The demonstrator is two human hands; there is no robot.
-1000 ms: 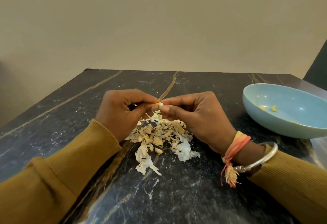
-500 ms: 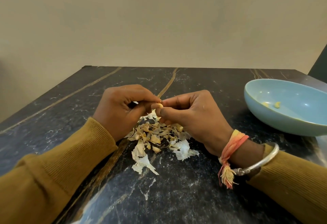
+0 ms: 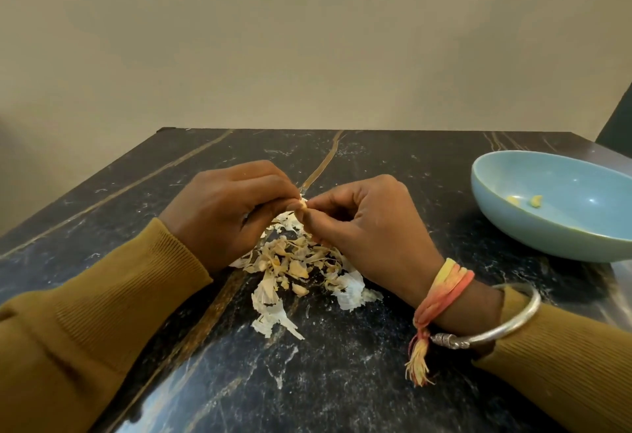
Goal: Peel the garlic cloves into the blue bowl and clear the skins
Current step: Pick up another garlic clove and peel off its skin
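A small garlic clove is pinched between the fingertips of my left hand and my right hand, held just above the table; most of it is hidden by the fingers. Below the hands lies a pile of papery white and tan garlic skins with a few cloves mixed in. The blue bowl stands at the right, with two peeled cloves lying in it.
The black marble table has gold veins and ends at a back edge near the beige wall. A dark object shows at the far right behind the bowl. My right wrist wears a thread band and a silver bangle.
Both hands stay together on the clove, with small finger shifts at its tip. The view has tilted slightly, so the table sits a little higher in frame.
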